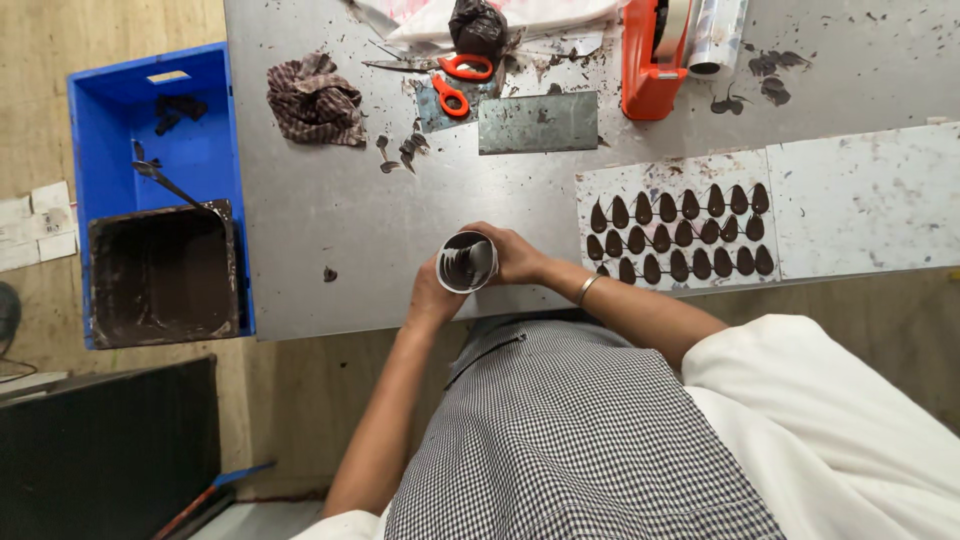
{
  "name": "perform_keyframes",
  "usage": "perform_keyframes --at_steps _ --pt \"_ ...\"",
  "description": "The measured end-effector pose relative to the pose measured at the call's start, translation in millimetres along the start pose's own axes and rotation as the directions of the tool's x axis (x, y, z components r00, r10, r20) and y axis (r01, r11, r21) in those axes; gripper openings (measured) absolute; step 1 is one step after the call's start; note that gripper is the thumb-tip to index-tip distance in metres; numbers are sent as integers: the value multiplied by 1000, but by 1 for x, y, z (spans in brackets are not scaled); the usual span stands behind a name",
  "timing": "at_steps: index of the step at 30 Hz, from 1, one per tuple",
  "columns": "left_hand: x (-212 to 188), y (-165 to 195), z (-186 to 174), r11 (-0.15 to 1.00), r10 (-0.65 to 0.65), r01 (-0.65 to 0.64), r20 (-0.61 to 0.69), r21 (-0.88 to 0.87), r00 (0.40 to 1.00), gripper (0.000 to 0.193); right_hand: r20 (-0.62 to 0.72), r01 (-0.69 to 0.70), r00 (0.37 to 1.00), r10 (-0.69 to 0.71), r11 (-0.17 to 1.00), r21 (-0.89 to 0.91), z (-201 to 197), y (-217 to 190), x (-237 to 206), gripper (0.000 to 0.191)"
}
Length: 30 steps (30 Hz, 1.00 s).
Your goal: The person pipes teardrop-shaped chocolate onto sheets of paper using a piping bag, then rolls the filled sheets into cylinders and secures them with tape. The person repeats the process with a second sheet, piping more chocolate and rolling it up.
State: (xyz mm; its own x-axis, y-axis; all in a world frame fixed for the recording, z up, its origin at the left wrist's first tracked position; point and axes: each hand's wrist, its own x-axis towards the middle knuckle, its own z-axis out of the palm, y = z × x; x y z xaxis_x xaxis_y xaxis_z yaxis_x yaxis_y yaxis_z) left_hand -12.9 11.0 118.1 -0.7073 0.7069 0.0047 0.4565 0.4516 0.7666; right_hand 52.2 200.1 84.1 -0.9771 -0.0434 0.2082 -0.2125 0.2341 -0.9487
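Chocolate could slop from the small round metal cup smeared with dark chocolate [467,262], held at the near edge of the grey steel table [330,200]: left hand [432,295] and right hand [512,255] both wrap it, and a tilt would spill onto the checked apron [560,430] below.

Both the left hand [432,296] and right hand [515,255] grip a chocolate-smeared cup [466,262] beside teardrop chocolates [680,236].

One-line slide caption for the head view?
Both hands, left hand and right hand, hold a chocolate-smeared cup beside rows of chocolate teardrops.
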Motion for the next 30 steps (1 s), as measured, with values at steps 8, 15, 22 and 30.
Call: perform_keyframes --at_steps 8,15,22,30 --pt "0 -40 30 986 -148 149 18 -80 989 55 -74 -73 995 72 997 -6 19 41 -7 82" --pt "-3 -57 18 977 200 -208 128 52 971 69 -140 -7 990 -24 975 -220 18 31 -18 122" --pt "-4 10 -26 999 34 -32 103 -27 994 74 -170 -213 968 187 966 -148 24 -10 -27 87" --pt "-1 88 -54 913 340 -361 -134 -189 931 66 -626 -87 716 310 929 360 -92 -40 -84 109"
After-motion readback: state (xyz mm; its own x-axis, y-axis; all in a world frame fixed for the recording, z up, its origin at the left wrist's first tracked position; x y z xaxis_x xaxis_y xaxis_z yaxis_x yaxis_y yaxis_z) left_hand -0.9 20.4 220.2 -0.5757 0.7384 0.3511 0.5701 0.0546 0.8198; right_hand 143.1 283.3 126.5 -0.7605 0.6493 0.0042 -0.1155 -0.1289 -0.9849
